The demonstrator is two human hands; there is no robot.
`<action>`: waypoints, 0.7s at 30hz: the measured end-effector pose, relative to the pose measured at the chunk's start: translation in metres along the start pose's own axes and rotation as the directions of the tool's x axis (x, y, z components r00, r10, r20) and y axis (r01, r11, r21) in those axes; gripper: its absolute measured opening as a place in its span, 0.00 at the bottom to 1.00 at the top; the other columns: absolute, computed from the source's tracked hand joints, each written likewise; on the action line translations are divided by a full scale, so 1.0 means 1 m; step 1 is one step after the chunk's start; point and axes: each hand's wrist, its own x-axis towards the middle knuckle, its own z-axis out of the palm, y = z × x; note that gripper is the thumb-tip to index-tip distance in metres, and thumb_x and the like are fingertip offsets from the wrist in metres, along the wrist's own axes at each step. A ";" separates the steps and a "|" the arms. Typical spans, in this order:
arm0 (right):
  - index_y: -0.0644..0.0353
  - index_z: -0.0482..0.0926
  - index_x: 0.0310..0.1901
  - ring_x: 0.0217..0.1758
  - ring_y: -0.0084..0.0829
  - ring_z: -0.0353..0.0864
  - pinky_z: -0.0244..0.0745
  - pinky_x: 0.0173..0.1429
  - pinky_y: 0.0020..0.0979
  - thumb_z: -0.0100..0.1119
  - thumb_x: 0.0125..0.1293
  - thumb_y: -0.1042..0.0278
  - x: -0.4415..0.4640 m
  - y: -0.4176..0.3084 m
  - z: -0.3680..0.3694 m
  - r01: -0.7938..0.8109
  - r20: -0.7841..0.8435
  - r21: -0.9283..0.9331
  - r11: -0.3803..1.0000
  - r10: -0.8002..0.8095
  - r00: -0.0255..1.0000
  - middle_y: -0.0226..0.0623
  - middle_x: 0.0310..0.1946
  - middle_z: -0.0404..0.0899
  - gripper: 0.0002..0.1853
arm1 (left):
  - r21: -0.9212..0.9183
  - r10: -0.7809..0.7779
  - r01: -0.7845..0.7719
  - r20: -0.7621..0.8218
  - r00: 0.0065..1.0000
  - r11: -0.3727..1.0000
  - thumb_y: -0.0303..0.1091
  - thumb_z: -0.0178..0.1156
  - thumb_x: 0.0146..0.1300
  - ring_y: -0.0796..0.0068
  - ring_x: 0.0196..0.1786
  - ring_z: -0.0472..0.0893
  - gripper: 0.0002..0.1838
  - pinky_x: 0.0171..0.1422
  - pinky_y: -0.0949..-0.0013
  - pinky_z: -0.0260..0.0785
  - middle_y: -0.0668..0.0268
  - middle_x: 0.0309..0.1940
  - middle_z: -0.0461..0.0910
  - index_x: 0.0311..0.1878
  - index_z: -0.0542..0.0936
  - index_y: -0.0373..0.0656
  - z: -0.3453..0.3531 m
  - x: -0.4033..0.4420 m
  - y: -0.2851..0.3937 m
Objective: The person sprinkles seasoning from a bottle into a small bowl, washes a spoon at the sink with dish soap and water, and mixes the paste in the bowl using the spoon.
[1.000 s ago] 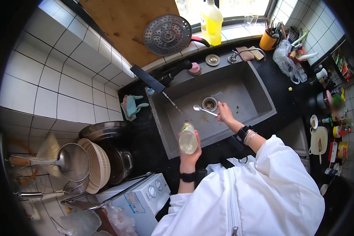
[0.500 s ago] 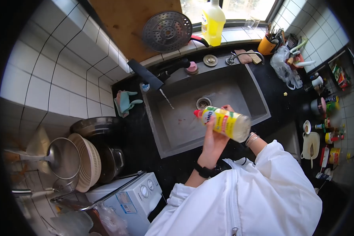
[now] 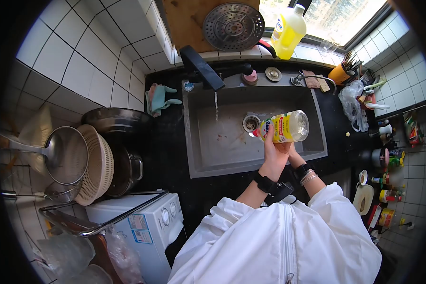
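Observation:
A clear dish soap bottle (image 3: pixel 283 128) with a yellow label and red cap is tilted over the right part of the grey sink (image 3: pixel 213 156), cap pointing left near the drain (image 3: pixel 251 124). My left hand (image 3: pixel 274 152) is closed round its lower side, thumb across the label. My right hand (image 3: pixel 293 155) is against the bottle from below and behind, its fingers mostly hidden by the left hand and bottle. A thin stream of water (image 3: pixel 216 106) runs from the black faucet (image 3: pixel 201 68) into the sink.
Teal rubber gloves (image 3: pixel 162 98) lie left of the sink. A yellow liquid jug (image 3: pixel 288 32) and a perforated steamer plate (image 3: pixel 234 27) stand behind. Pans and a cream colander (image 3: pixel 95 165) are at left, above a white appliance (image 3: pixel 137 222). A plastic bag (image 3: pixel 352 106) lies at right.
The camera view has shifted. The bottle has turned, its base swinging upward, so it lies nearer level across the view. My right hand's fingertips no longer show above the bottle.

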 end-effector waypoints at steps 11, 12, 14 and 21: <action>0.62 0.71 0.49 0.40 0.37 0.81 0.73 0.42 0.39 0.46 0.70 0.58 -0.005 -0.007 -0.001 0.023 -0.001 -0.002 1.000 -0.023 1.000 0.50 0.34 0.79 0.16 | 0.020 0.007 -0.006 -0.043 0.999 1.000 0.46 0.57 0.66 0.74 0.50 0.79 0.19 0.53 0.68 0.75 0.68 0.48 0.79 0.55 0.72 0.47 -0.007 0.005 -0.002; 0.62 0.71 0.49 0.40 0.37 0.81 0.73 0.42 0.39 0.46 0.70 0.58 -0.006 -0.007 -0.003 0.024 -0.002 -0.003 1.000 -0.024 1.000 0.50 0.34 0.79 0.16 | 0.023 0.018 -0.017 -0.036 0.999 1.000 0.46 0.57 0.66 0.74 0.50 0.79 0.19 0.53 0.69 0.75 0.68 0.47 0.79 0.55 0.73 0.47 -0.007 0.004 -0.003; 0.62 0.71 0.49 0.40 0.37 0.81 0.73 0.42 0.39 0.46 0.70 0.58 -0.008 -0.005 -0.004 0.023 -0.007 -0.002 1.000 -0.023 1.000 0.50 0.34 0.79 0.16 | 0.038 0.031 -0.029 -0.039 0.999 0.999 0.46 0.57 0.66 0.74 0.51 0.79 0.19 0.54 0.69 0.74 0.68 0.48 0.79 0.55 0.72 0.46 -0.007 0.003 -0.004; 0.61 0.71 0.49 0.39 0.36 0.81 0.73 0.42 0.39 0.46 0.70 0.58 -0.012 -0.003 -0.011 0.033 -0.014 -0.008 0.999 -0.033 0.999 0.50 0.34 0.79 0.15 | 0.070 0.015 -0.013 -0.034 0.999 0.997 0.45 0.57 0.66 0.74 0.53 0.77 0.19 0.55 0.68 0.73 0.68 0.50 0.77 0.55 0.72 0.46 -0.015 0.006 -0.009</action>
